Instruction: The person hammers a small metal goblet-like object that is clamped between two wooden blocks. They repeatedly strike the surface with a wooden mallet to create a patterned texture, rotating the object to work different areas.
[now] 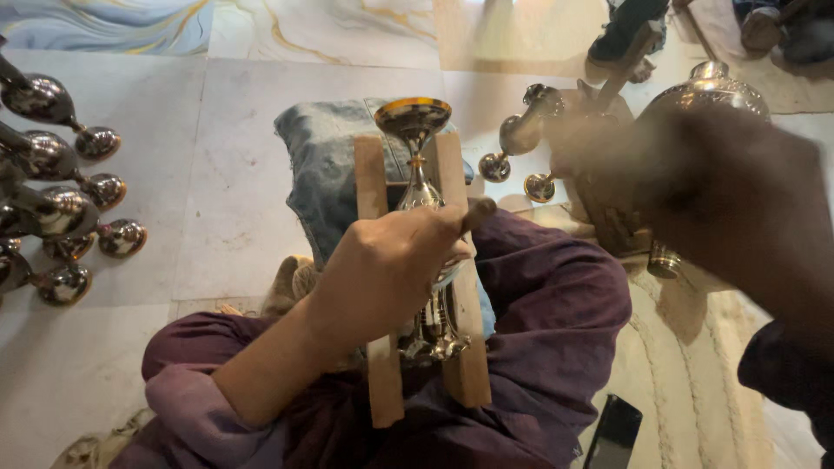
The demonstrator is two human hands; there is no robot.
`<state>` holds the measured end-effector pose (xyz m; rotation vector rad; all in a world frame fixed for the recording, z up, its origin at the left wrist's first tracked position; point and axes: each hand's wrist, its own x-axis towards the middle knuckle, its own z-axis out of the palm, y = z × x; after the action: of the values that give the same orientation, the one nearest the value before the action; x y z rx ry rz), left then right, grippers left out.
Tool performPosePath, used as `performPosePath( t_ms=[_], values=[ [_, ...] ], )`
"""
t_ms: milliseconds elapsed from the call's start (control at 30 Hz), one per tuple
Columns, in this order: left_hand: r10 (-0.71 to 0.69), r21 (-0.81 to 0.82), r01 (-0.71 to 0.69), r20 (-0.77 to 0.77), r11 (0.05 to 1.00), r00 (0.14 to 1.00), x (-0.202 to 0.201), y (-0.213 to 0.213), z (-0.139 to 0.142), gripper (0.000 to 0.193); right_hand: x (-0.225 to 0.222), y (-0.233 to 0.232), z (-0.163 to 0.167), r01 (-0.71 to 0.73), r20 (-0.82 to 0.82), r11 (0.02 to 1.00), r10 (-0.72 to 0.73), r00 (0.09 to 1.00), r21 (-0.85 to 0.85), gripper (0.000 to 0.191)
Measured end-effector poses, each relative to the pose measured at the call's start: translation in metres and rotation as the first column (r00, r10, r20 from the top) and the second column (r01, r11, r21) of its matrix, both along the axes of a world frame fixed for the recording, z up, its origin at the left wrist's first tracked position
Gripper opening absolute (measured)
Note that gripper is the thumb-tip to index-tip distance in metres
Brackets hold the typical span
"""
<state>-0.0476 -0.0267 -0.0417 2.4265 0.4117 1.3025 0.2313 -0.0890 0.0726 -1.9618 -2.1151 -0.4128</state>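
Head view: left hand (387, 274) clamped on metal goblet (419, 187) btwn wooden slats (372, 195); right hand (608, 161) blurred, grip unclear.

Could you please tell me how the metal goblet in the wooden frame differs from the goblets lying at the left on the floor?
The framed goblet rests between two wooden slats on the lap, under the left hand; the floor goblets lie untouched on tiles. The framed goblet's bowl rim looks golden; the floor goblets' bowls look dark. Both are shiny stemmed metal.
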Motion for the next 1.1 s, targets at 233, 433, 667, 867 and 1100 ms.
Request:
performPosePath(
  t_ms=[233, 433, 667, 867, 1100],
  values=[
    [0.032, 0.046, -0.028, -0.098, 0.999, 0.995, -0.001, -0.003, -0.004, 0.025, -0.001, -0.007, 0.011, -0.275, 0.094, 0.961, 0.274, 0.957, -0.003, 0.050],
    [-0.022, -0.089, 0.020, -0.025, 0.996, 0.999, -0.003, 0.002, -0.006, 0.025, 0.002, -0.011, 0.005, -0.185, 0.283, 0.983, 0.173, 0.943, 0.015, 0.045],
    [-0.053, -0.270, 0.044, -0.028, 0.962, 0.998, 0.000, 0.023, 0.000, 0.027, 0.008, 0.007, 0.004, -0.224, 0.025, 0.971, 0.223, 0.975, 0.081, 0.043],
    [-0.095, -0.260, 0.074, -0.069, 0.963, 0.993, 0.000, 0.027, 0.004, 0.026, 0.006, 0.016, 0.008, 0.079, -0.471, 0.987, -0.138, 0.871, -0.143, 0.040],
    [0.001, -0.240, -0.009, -0.033, 0.971, 0.999, -0.002, 0.017, -0.001, 0.027, -0.001, 0.023, 0.012, -0.127, 0.131, 0.992, 0.126, 0.983, 0.006, 0.027]
  ],
)
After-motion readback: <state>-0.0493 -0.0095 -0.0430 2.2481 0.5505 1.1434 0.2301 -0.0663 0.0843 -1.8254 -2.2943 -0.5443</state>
